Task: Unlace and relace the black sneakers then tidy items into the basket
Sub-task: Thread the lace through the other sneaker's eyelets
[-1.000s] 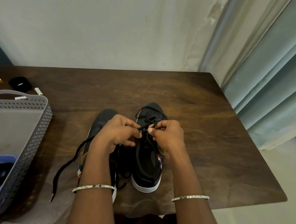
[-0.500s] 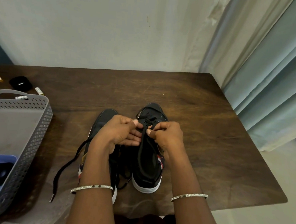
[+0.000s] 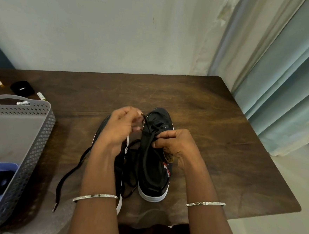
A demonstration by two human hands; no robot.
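The left hand (image 3: 121,127) is pinching the black lace (image 3: 144,119) up over the toe of the right-side sneaker (image 3: 153,169), while the right hand (image 3: 177,146) is pinching its crossed strands. The 2 sneakers are sitting together on the wooden table (image 3: 221,139), with the grey basket (image 3: 44,138) standing at the left.

A pale blue curtain (image 3: 283,93) (pleated) hangs beside the dark wooden table (image 3: 221,143).

Bench (image 3: 221,139): dark wood, scuffed, faint sheen. Sneaker (image 3: 153,173) under the right hand (image 3: 177,146): matt black cloth, smooth white sole; lace (image 3: 144,120) matt woven cloth. Basket (image 3: 45,127) left of the left hand (image 3: 120,129): grey perforated plastic, matt.
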